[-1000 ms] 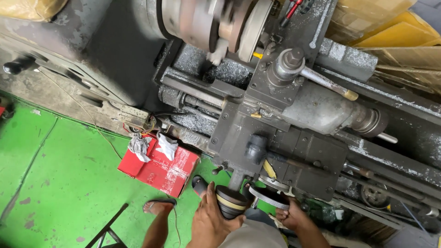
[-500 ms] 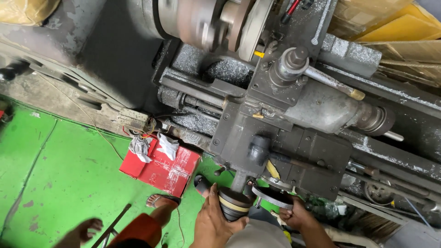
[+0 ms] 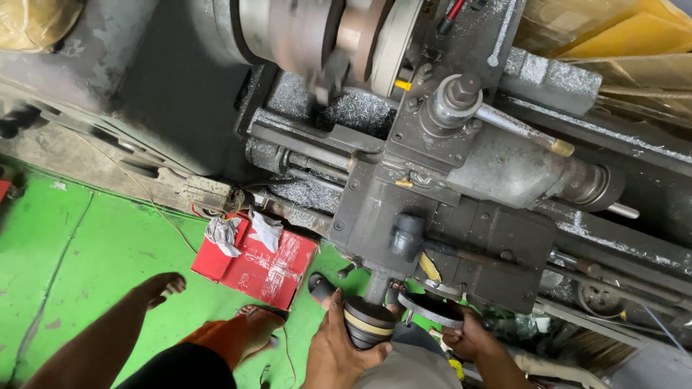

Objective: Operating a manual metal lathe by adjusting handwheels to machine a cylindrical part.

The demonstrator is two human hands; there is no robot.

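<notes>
Since a second ago the view has drawn in; both grips hold unchanged, so the cranking goes on. Left hand [image 3: 344, 346] wraps the dial knob [image 3: 369, 322] below the carriage [image 3: 440, 230]; right hand [image 3: 472, 338] clasps the handwheel [image 3: 432, 310] beside it. Beyond the carriage, the chuck [image 3: 324, 36] is blurred.

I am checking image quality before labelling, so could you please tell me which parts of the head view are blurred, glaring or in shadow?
Head view: the spinning chuck at the top is smeared by motion blur; the carriage, left hand on the dark knob and right hand at the handwheel are sharp; lighting is even, with mild glare on the metal chips; the lathe's lower right lies in shadow.
</notes>
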